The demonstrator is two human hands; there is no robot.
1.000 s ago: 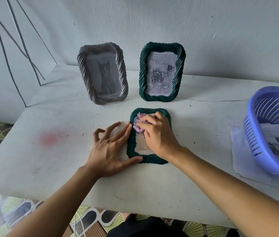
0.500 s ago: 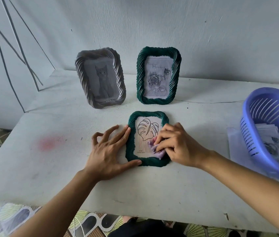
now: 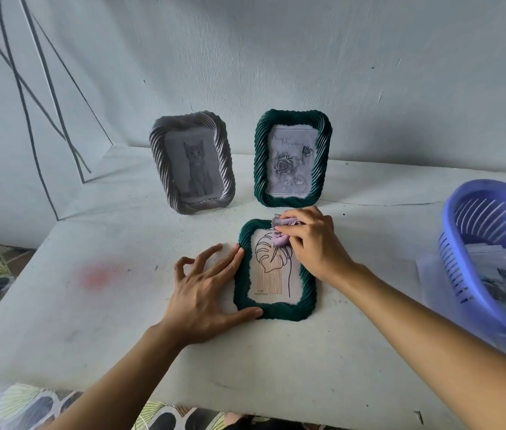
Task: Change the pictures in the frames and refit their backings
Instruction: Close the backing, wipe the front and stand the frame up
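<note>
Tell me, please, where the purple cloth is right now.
In the head view, the purple cloth is pinched by the right hand at the upper right of the flat green frame, just in front of the standing rose frame.

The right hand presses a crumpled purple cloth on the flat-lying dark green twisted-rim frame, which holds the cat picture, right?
Wrong picture. In the head view, the right hand presses the crumpled purple cloth on the flat-lying dark green twisted-rim frame, which holds a leaf line drawing. The cat picture sits in the upright grey twisted-rim frame.
</note>
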